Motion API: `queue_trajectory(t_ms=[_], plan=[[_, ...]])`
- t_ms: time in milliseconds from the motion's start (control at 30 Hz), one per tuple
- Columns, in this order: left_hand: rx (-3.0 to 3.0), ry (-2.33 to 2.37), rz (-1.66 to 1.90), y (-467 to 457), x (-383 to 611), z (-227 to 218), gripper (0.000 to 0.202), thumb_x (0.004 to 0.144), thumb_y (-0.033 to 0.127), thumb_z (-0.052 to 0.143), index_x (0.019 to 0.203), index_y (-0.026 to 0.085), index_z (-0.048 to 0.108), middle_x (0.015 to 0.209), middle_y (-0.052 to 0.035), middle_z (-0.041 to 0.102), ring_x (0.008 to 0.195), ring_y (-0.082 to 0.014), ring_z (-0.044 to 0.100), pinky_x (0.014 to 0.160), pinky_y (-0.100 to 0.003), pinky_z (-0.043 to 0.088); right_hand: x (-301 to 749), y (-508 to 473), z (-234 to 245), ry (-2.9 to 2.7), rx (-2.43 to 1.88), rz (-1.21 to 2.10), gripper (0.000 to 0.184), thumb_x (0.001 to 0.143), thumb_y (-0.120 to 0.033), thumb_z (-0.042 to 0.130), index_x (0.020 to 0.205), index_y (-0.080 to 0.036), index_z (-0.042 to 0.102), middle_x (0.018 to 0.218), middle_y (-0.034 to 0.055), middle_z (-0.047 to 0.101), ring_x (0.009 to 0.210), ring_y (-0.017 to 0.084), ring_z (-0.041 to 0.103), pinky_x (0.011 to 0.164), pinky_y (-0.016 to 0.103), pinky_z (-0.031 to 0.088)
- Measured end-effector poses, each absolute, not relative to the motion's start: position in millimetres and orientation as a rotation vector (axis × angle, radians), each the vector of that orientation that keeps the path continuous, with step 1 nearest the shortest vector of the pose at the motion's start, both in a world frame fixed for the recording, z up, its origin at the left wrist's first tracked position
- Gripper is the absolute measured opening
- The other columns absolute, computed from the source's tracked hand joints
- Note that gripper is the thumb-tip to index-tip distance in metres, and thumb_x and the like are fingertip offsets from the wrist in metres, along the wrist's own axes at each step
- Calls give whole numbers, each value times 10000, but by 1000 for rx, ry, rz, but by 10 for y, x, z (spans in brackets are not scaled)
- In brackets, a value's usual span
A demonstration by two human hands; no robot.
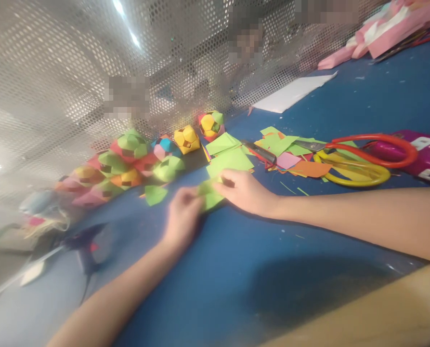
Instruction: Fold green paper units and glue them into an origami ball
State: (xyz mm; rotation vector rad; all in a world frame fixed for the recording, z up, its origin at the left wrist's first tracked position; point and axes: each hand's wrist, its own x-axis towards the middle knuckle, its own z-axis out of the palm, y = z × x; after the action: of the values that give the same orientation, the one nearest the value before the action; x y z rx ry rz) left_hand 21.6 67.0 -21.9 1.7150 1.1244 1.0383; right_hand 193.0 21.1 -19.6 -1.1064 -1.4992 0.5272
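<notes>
Between my two hands is a piece of green paper (211, 194), just above the blue table. My left hand (184, 212) pinches its left side, while my right hand (245, 190) grips the right side with thumb and fingers. Motion blur hides any folds in it. Behind my hands lies a stack of green paper squares (227, 159). A small folded green piece (155, 194) rests left of my left hand. Farther left and back, folded multicoloured paper balls (131, 143) are piled up, with a yellow one (186, 139) beside them.
Scissors with red and yellow handles (352, 166) lie on paper scraps (283, 144) at right, next to a purple power strip (417, 149). A box cutter (261, 153) is by the stack. A glue gun (86, 250) stands at left. Perforated metal (171, 62) borders the back.
</notes>
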Motion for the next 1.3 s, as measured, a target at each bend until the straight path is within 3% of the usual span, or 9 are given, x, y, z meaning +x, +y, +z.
queue_trajectory(t_ms=[133, 467, 600, 767, 900, 1300], plan=[[1753, 1100, 931, 646, 217, -225, 169, 670, 246, 676, 747, 167, 547, 680, 18, 576, 613, -104, 512, 591, -232, 403, 1931, 205, -191, -1534, -1073, 474, 250, 797, -203, 496, 606, -206, 335, 586, -61, 359, 562, 86, 348, 561, 231, 309], [1758, 1047, 855, 602, 252, -174, 160, 693, 280, 665, 772, 153, 609, 707, -17, 621, 637, -129, 549, 589, -246, 431, 1921, 170, -254, -1767, -902, 261, 126, 793, -92, 457, 731, -200, 436, 757, -2, 462, 707, 123, 444, 671, 253, 381], [1741, 1022, 851, 593, 255, -166, 194, 694, 312, 667, 786, 144, 636, 715, -23, 638, 625, -120, 551, 570, -230, 429, 1923, 153, -255, -1818, -880, 220, 87, 771, -114, 470, 780, -200, 474, 822, 30, 488, 776, 151, 472, 719, 286, 403], [1750, 1032, 856, 600, 251, -166, 202, 687, 319, 676, 790, 146, 654, 730, -27, 656, 637, -127, 564, 583, -237, 443, 1914, 159, -248, -1772, -941, 282, 54, 827, -207, 498, 779, -183, 507, 815, 29, 506, 782, 150, 487, 737, 289, 405], [1747, 1028, 864, 603, 255, -170, 190, 700, 300, 660, 816, 150, 668, 766, -41, 673, 674, -150, 590, 610, -261, 463, 1901, 173, -223, -1709, -1136, 420, 76, 803, -182, 535, 874, -158, 547, 857, 40, 561, 766, 143, 510, 711, 275, 405], [1711, 1041, 912, 554, 260, -153, 240, 713, 336, 656, 854, 143, 673, 807, -58, 688, 715, -163, 601, 639, -271, 463, 1906, 169, -180, -1633, -1203, 586, 61, 802, -179, 538, 822, -147, 585, 767, 23, 618, 697, 128, 529, 645, 254, 393]])
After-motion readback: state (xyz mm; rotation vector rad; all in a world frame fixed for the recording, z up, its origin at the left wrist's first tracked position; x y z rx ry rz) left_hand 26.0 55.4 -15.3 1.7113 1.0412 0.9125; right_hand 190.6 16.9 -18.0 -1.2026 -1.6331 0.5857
